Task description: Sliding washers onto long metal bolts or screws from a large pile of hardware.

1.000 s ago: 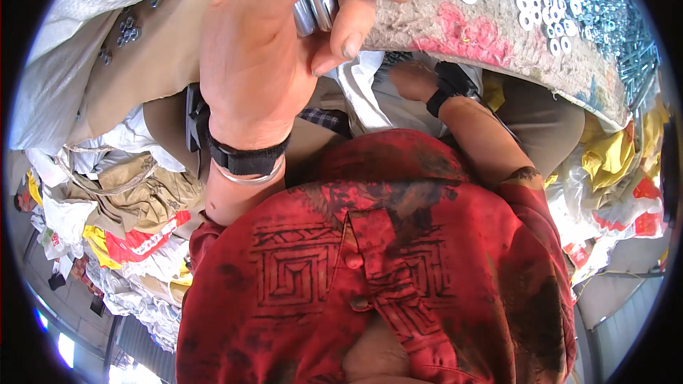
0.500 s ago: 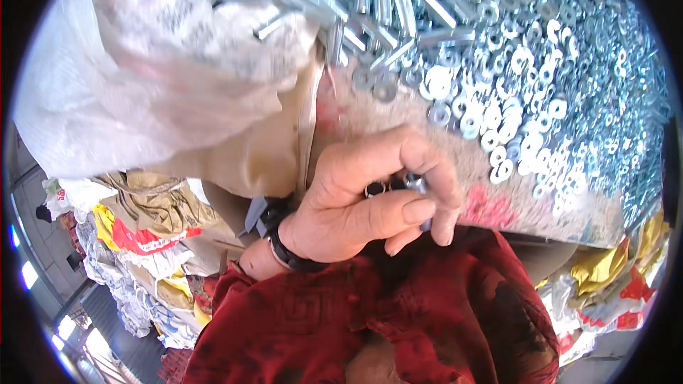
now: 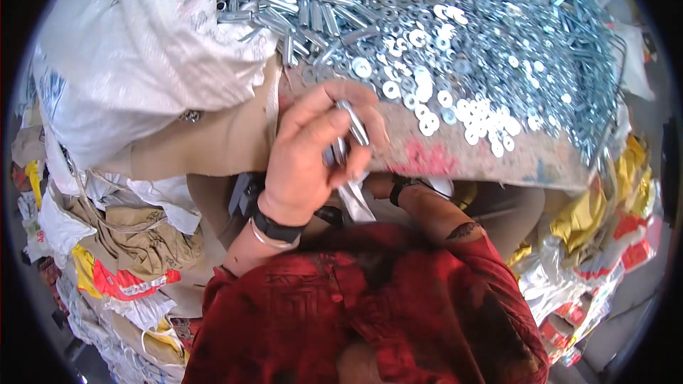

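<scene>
My left hand (image 3: 302, 153) is raised at the near edge of the worktable, palm toward me, fingers curled round a few short shiny metal tubes (image 3: 354, 125). One tube lies between thumb and fingers; others sit lower in the palm. Below it, my right hand (image 3: 381, 186) is at the table's edge, largely in shadow, and its fingers are hidden. Between the hands hangs a pale, shiny strip (image 3: 357, 204) whose kind I cannot make out. Beyond them are a heap of similar metal tubes (image 3: 320, 14) and a spread of flat washers (image 3: 420, 89).
A full white woven sack (image 3: 156, 57) leans on the left side of the table (image 3: 491, 160). Long thin metal pieces (image 3: 569, 28) pile up at the far right. Crumpled sacks and bags (image 3: 135, 242) lie on the left, with yellow and red bags (image 3: 597, 220) on the right.
My left hand has risen and turned, showing the tubes more plainly. My right forearm and hand have come into view below the table edge. The view takes in more of the table.
</scene>
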`<state>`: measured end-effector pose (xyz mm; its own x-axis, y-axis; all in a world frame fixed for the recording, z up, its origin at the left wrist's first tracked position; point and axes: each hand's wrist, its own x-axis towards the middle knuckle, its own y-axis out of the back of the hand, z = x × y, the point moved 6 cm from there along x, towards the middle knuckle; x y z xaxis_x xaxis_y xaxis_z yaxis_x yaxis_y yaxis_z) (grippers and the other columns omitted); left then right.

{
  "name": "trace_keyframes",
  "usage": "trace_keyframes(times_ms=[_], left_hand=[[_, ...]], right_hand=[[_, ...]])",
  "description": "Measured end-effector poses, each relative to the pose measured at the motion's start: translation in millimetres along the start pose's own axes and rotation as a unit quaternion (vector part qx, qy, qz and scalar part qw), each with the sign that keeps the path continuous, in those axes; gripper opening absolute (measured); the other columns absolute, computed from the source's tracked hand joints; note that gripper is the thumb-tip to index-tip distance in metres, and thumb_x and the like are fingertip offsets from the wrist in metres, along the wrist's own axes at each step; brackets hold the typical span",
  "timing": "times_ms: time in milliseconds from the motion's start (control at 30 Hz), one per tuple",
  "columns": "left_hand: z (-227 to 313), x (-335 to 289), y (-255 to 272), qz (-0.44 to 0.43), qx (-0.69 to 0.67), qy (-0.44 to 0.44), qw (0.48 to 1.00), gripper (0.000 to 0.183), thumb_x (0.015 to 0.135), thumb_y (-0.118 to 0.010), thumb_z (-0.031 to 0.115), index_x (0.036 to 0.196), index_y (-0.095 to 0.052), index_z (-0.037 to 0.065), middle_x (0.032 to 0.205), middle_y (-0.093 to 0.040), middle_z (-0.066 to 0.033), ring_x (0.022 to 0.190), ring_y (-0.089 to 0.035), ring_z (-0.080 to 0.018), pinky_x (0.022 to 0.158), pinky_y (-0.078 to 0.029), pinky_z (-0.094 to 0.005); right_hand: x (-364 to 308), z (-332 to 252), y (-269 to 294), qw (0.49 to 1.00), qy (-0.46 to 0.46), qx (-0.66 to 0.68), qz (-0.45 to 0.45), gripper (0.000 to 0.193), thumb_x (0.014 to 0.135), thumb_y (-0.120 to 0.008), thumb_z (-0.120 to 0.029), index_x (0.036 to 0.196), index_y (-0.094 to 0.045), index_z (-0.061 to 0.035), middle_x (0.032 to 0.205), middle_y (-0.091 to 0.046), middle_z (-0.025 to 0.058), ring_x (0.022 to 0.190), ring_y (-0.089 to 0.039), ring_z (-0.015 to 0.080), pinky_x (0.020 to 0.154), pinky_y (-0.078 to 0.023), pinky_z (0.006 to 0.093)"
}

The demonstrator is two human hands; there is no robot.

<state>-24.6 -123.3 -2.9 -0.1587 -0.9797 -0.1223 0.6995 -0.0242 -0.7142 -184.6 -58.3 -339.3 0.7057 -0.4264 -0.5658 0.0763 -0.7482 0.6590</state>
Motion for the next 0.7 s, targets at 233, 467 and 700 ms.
trace_keyframes(times_ms=[233,467,700], left_hand=[[0.4,-11.2,-13.4,-0.052,-0.049,-0.03,0.997,0.033,0.101,-0.042,0.019,0.126,-0.052,-0.001,0.099,-0.066,-0.02,0.063,-0.058,-0.0124,0.04,-0.036,-0.0198],[-9.2,-27.0,-20.6,-0.071,-0.031,-0.052,0.996,0.03,0.101,-0.038,0.012,0.125,-0.052,0.0,0.106,-0.066,-0.0243,0.075,-0.066,-0.0159,0.042,-0.039,-0.0207],[-22.0,-31.6,-35.5,-0.13,-0.064,-0.053,0.988,0.026,0.101,-0.045,0.012,0.121,-0.055,-0.001,0.106,-0.067,-0.025,0.076,-0.07,-0.0183,0.04,-0.042,-0.0212]], right_hand=[[-145.4,-73.9,117.0,0.989,0.095,-0.088,0.07,0.011,0.073,-0.059,-0.01,0.07,-0.065,-0.001,0.081,-0.066,0.0222,0.082,-0.065,0.04,0.073,-0.051,0.0489],[-302.7,-166.3,263.0,0.896,0.045,0.059,0.437,0.01,0.082,-0.069,0.002,0.091,-0.066,-0.0006,0.085,-0.064,0.011,0.075,-0.061,0.0268,0.069,-0.049,0.0332],[-250.8,-131.4,293.7,0.834,0.077,-0.003,0.546,0.006,0.091,-0.063,-0.006,0.092,-0.064,0.0002,0.081,-0.063,0.0113,0.071,-0.06,0.0243,0.066,-0.047,0.0326]])
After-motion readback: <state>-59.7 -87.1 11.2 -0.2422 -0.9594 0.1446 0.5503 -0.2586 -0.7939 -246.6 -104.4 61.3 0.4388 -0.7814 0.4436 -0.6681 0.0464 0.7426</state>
